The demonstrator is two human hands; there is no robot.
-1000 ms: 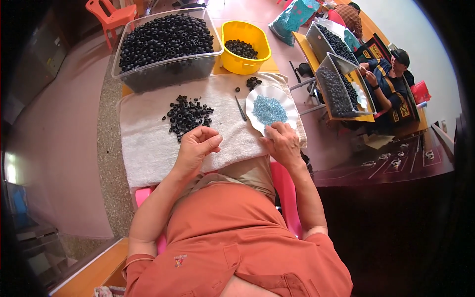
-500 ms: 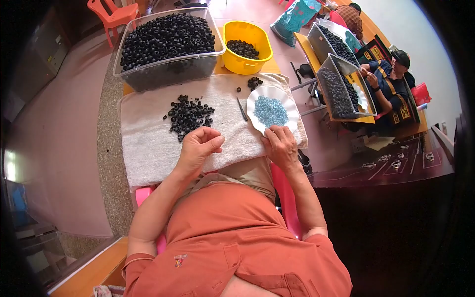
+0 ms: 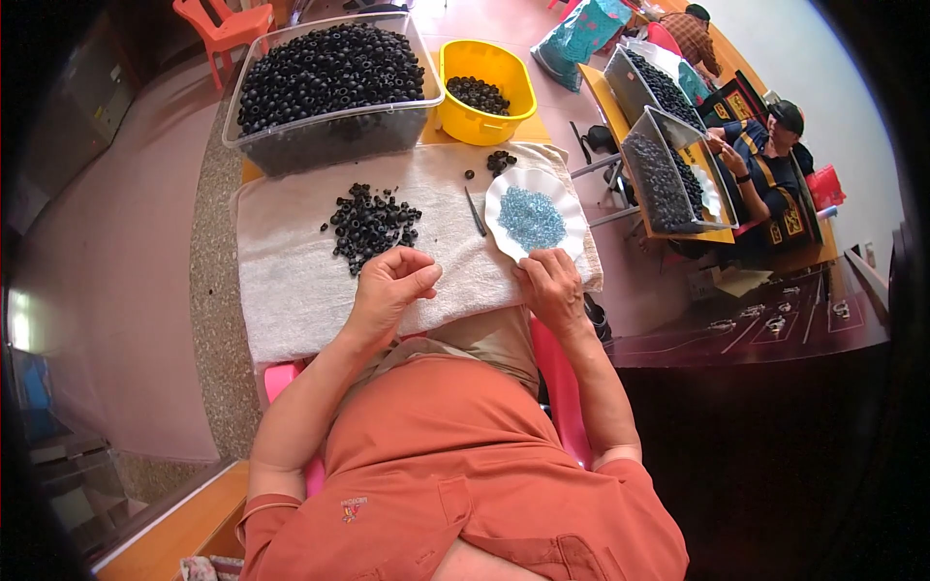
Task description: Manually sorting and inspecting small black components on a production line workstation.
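Note:
My left hand (image 3: 395,287) is closed over the near part of the cloth, thumb and index finger bent together in a pinch. Whatever it may hold is too small or hidden to make out. Just beyond it lies a loose pile of black beads (image 3: 373,225). My right hand (image 3: 552,288) is at the near rim of a white fluted plate (image 3: 496,230), fingers bent and drawn together, their tips partly hidden. Small clear-blue beads (image 3: 531,219) are heaped in that plate. Left of the plate lies a pair of dark tweezers (image 3: 475,211).
A white towel (image 3: 291,300) covers the table. Behind it stand a clear bin (image 3: 334,143) of black beads and a yellow tub (image 3: 487,128). A few black beads (image 3: 500,162) lie behind the plate. At right, a person (image 3: 760,165) sits by another table with bead bins (image 3: 664,179).

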